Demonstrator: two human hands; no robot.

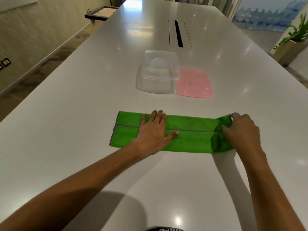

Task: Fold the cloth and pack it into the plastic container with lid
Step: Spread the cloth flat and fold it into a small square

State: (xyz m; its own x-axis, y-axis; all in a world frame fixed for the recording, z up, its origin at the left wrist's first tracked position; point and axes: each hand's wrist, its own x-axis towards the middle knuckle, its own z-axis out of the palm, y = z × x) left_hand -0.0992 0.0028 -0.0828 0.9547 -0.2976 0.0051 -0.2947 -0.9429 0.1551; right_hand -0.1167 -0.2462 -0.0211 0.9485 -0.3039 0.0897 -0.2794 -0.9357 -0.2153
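A green cloth (pixel 190 130) with a grey hem lies folded into a long strip on the white table (pixel 75 114). My left hand (pixel 153 130) rests flat on the strip's left half, fingers spread. My right hand (pixel 241 130) grips the strip's right end, which is lifted a little and bunched in the fingers. Beyond the cloth stands a clear plastic container (pixel 157 74), lidless, with nothing inside. Its pink lid (pixel 194 83) lies flat on the table, touching the container's right side.
A long cable slot (pixel 179 34) is set into the table farther back. A dark picture frame (pixel 100 13) sits past the table's far left edge. A potted plant (pixel 295 40) stands on the floor at the right.
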